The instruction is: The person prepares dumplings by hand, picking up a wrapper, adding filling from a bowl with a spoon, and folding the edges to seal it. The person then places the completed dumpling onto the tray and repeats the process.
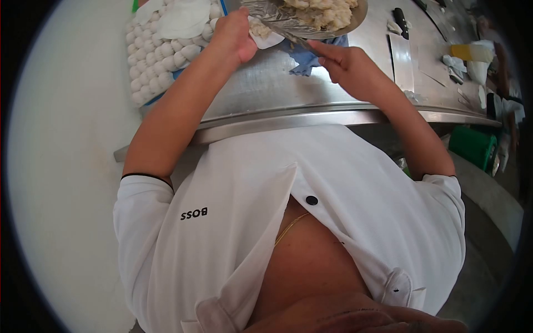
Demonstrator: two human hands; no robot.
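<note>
over a steel table (239, 91), the left hand (237, 36), fingers partly hidden, is holding a wrapper (268, 41) of filling (259, 28) beside the bowl (361, 15) while the right hand (348, 69) is pinching a spatula (282, 30), whose hard press could tear the wrapper.

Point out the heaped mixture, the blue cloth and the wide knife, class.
Heaped mixture (326, 13): head view, its middle.
Blue cloth (304, 59): head view, bunched fabric.
Wide knife (401, 62): head view, blade's middle.
</note>
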